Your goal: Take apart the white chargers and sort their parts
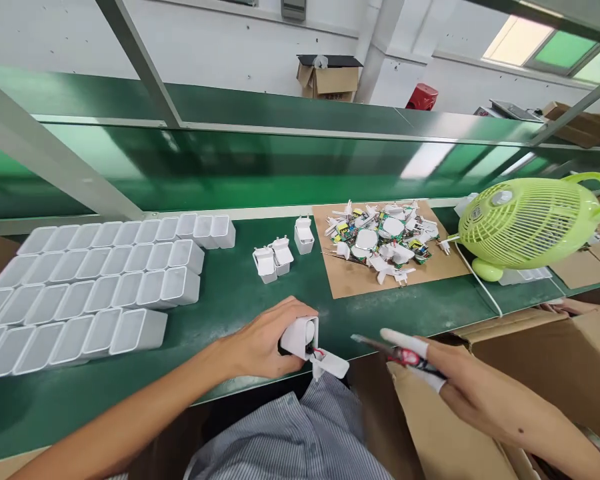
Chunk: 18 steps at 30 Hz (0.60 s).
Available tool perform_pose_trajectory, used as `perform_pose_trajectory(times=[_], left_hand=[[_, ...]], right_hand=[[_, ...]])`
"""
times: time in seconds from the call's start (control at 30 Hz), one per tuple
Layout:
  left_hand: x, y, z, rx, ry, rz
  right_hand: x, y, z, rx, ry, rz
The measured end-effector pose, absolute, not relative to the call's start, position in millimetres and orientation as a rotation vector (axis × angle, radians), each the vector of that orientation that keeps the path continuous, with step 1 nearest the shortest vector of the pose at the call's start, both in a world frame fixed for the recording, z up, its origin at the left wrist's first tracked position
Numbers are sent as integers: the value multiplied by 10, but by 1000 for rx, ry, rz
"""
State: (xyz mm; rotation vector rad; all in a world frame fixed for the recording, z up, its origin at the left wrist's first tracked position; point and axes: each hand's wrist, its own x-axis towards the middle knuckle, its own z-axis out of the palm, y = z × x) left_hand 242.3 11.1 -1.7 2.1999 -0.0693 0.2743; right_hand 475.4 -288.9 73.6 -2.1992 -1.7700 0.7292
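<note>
My left hand [273, 337] is wrapped round a white plastic housing [295, 340], tilted over the near edge of the bench. A white cap [333, 365] hangs from its open end, with red and dark wires between them. To the right, apart from the housing, my right hand [445, 367] grips a slim tool with a red-and-black handle [409, 357]. Its grey tip points left and is blurred, so its kind is unclear. White covers sit on fingers of this hand. Beyond the left hand stand three white housings [266, 265] with their caps tipped up.
Rows of open white cases [135, 331] fill the left of the green bench [220, 347]. A pile of circuit boards and white plug parts [380, 240] lies on cardboard [345, 287]. A green fan [530, 220] and cardboard box [530, 360] stand right. Another person's hand [563, 305] shows beyond.
</note>
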Motion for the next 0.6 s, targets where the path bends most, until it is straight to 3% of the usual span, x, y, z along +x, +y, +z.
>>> perform_pose_trajectory(times=[0.6], left_hand=[[2227,63,285,2430,-167,270]], right_hand=[[4288,-2258,730,-2077,-2315,89]])
